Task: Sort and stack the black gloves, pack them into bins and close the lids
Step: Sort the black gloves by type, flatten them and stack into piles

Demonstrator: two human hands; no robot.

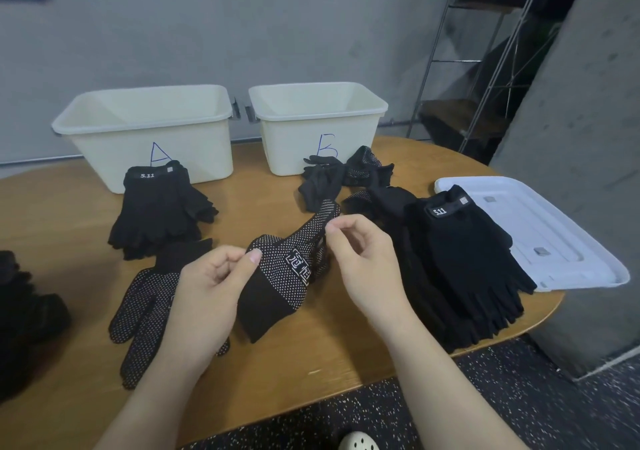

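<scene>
A black dotted glove [287,269] is held up over the table's middle. My left hand [214,283] pinches its palm side near the cuff, and my right hand [360,252] pinches its fingers. Another dotted glove [145,314] lies flat beneath my left hand. A stack of plain black gloves with a 5.11 tag [159,210] lies in front of bin A [149,131]. A bigger heap of 5.11 gloves [467,262] lies on the right. Loose mixed gloves [339,176] sit before bin B [318,120]. Both bins stand without lids.
A white lid [540,228] lies at the table's right end, partly under the right heap. More black gloves [24,314] sit at the left edge. A concrete pillar [588,172] stands right of the wooden table [311,356]. A metal rack [485,86] is behind.
</scene>
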